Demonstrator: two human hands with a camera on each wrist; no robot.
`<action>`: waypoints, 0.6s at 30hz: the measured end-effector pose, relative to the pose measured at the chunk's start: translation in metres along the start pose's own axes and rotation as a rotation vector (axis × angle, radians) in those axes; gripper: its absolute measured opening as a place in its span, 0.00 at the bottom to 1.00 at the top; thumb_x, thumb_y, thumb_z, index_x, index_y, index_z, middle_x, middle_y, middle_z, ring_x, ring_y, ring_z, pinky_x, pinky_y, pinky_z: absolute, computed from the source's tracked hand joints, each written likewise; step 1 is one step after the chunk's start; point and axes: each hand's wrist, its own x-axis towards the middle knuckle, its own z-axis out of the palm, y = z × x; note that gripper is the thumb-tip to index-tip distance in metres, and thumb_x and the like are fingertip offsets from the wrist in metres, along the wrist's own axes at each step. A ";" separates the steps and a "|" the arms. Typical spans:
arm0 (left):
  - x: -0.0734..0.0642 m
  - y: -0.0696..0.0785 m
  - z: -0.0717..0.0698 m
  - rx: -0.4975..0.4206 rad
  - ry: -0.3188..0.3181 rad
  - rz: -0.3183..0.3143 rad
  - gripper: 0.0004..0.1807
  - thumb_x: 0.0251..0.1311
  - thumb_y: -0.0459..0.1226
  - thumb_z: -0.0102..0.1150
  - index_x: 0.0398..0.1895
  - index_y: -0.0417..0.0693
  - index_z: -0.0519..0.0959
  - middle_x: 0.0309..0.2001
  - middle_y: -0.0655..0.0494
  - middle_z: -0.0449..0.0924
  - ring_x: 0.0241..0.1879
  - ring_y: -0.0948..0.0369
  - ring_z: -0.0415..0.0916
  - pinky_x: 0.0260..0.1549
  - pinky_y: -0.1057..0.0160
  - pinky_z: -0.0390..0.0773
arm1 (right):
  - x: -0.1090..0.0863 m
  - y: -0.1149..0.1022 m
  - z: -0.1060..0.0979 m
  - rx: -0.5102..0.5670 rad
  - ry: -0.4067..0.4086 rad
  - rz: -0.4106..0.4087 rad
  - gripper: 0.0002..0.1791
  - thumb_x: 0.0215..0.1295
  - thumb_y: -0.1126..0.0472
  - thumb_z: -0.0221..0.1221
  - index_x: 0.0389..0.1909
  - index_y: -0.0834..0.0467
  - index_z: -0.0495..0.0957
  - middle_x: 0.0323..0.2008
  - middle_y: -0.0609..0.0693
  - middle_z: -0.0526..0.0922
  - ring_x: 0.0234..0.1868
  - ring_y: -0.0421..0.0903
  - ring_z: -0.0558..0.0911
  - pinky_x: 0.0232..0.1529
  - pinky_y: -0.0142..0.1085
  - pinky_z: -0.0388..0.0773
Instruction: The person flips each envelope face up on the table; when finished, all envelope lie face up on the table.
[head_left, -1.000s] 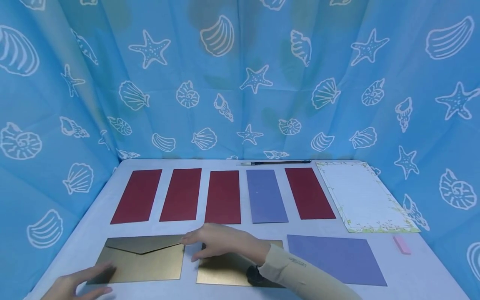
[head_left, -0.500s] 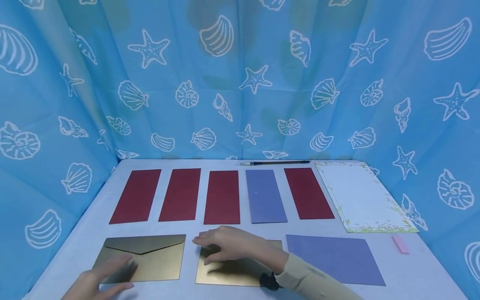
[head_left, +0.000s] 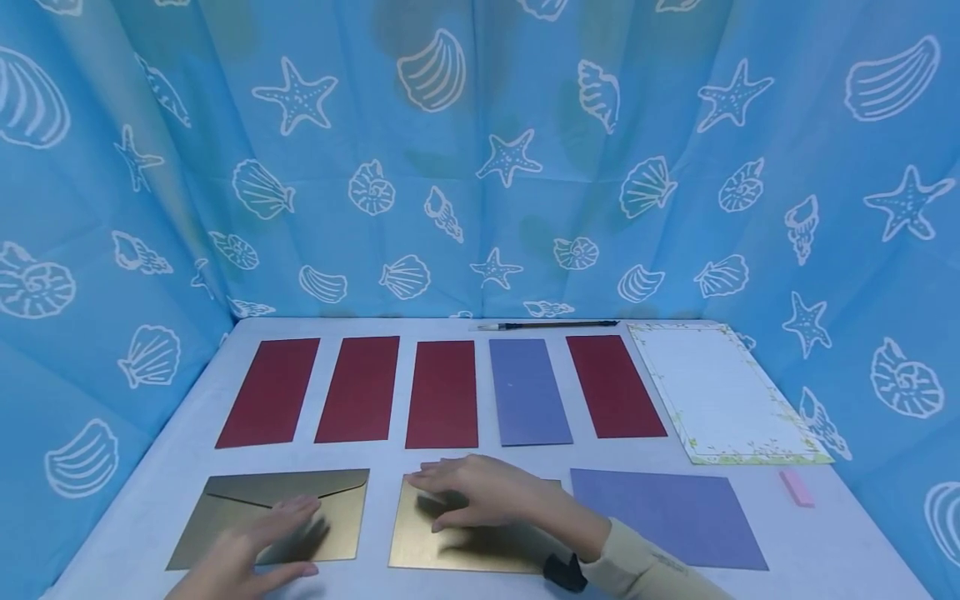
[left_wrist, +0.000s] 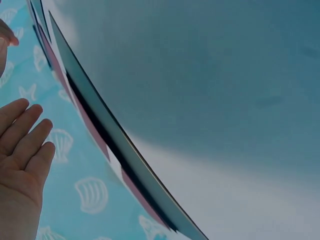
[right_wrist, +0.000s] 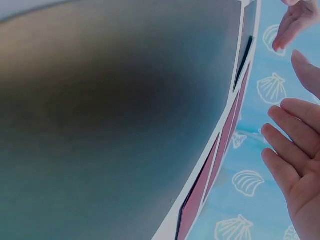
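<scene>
A gold envelope [head_left: 339, 529] lies front left on the table, its pointed flap uppermost. My left hand [head_left: 258, 546] is over its front part with fingers extended, and it holds nothing. A second gold envelope [head_left: 420, 546] lies to the right, plain side up. Over it is my right hand [head_left: 487, 492], palm down, its fingers pointing left and its shadow falling on the gold surface. Both palms show bare in the wrist views, the left palm [left_wrist: 20, 165] and the right palm [right_wrist: 300, 160]. The right forearm and sleeve cover part of the second envelope.
Behind stand in a row several dark red paper rectangles [head_left: 360, 389] and a purple one [head_left: 530, 392]. A larger purple rectangle [head_left: 667, 517] lies front right, near a pink eraser-like block [head_left: 797, 488]. A brush [head_left: 558, 325] and flower-bordered sheet [head_left: 727, 392] lie farther back.
My left hand has moved right, from the left edge of the flapped envelope to over its middle. The right hand has moved right, away from that envelope, over the second one.
</scene>
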 end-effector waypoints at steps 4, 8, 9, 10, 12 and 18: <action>0.005 0.005 0.004 -0.036 -0.038 0.033 0.44 0.47 0.63 0.63 0.64 0.45 0.74 0.59 0.48 0.76 0.60 0.43 0.70 0.47 0.45 0.76 | -0.008 0.001 0.000 0.000 0.021 0.003 0.33 0.65 0.47 0.61 0.67 0.58 0.68 0.63 0.48 0.73 0.65 0.41 0.69 0.63 0.32 0.65; 0.011 0.012 0.007 -0.066 -0.066 0.043 0.43 0.48 0.62 0.63 0.65 0.47 0.72 0.61 0.50 0.74 0.61 0.44 0.69 0.48 0.47 0.76 | -0.018 0.001 -0.002 0.021 0.046 0.022 0.33 0.64 0.49 0.62 0.66 0.59 0.69 0.63 0.49 0.73 0.65 0.42 0.70 0.63 0.33 0.66; 0.012 0.013 0.007 -0.072 -0.068 0.045 0.43 0.49 0.62 0.63 0.65 0.47 0.72 0.61 0.51 0.74 0.61 0.44 0.69 0.48 0.47 0.77 | -0.021 0.001 -0.002 0.028 0.049 0.027 0.33 0.64 0.49 0.62 0.66 0.59 0.69 0.63 0.50 0.74 0.65 0.43 0.70 0.62 0.34 0.67; 0.014 0.015 0.007 -0.073 -0.068 0.053 0.43 0.49 0.62 0.63 0.65 0.48 0.72 0.61 0.52 0.74 0.61 0.45 0.69 0.48 0.48 0.77 | -0.024 0.001 -0.003 0.028 0.052 0.033 0.33 0.64 0.49 0.62 0.66 0.59 0.69 0.63 0.50 0.74 0.65 0.43 0.70 0.62 0.35 0.67; 0.017 0.018 0.009 -0.072 -0.062 0.082 0.42 0.49 0.61 0.64 0.65 0.49 0.72 0.62 0.54 0.74 0.61 0.47 0.70 0.49 0.48 0.77 | -0.030 0.001 -0.004 0.037 0.052 0.052 0.33 0.64 0.50 0.63 0.66 0.59 0.69 0.63 0.50 0.74 0.65 0.44 0.70 0.61 0.36 0.68; 0.028 0.029 0.013 -0.047 -0.061 0.159 0.40 0.51 0.62 0.63 0.65 0.52 0.73 0.62 0.59 0.74 0.62 0.53 0.70 0.50 0.51 0.76 | -0.048 0.003 -0.004 0.049 0.078 0.084 0.32 0.64 0.51 0.63 0.66 0.60 0.70 0.62 0.51 0.74 0.65 0.45 0.70 0.61 0.38 0.70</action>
